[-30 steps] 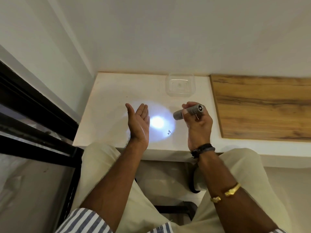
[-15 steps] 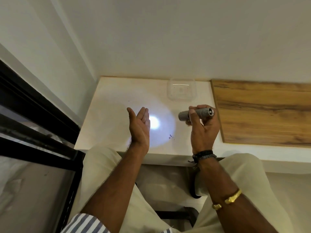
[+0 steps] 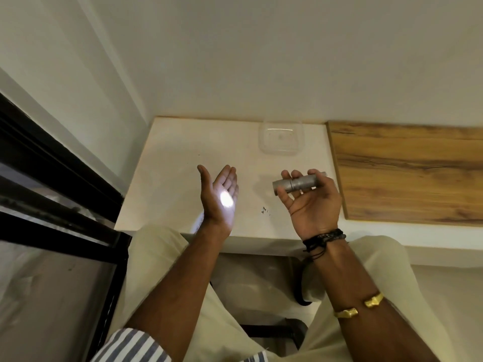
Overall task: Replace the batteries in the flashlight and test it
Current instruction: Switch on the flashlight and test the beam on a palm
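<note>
White walls meet over a pale worktop (image 3: 167,163) in the middle of the frame, with a wooden panel (image 3: 407,173) at centre right and a clear plastic container (image 3: 281,138) at the worktop's back edge. Some small dark specks (image 3: 264,210) lie on the surface between the hands.

The right hand (image 3: 311,202), just right of centre, has its grip closed around the silver flashlight (image 3: 296,184), palm turned up, fingers and thumb wrapped over the barrel, its lit end pointing toward frame left. The left hand (image 3: 219,197), at centre, is empty, its grip spread wide with the palm upright as a screen; a bright spot (image 3: 226,199) sits on that palm.

This looks like the testing step. To do it well, I would hold the barrel steady, keep the beam centred on the palm, and watch for a flicker that would hint at a loose cap or poor battery contact; switching off and on again would confirm the button works.

Compared with half a second ago, the beam has left the worktop and now lands on the left palm as a smaller, tighter spot, and the right hand has rolled palm-up, with the flashlight lying across its fingers.
</note>
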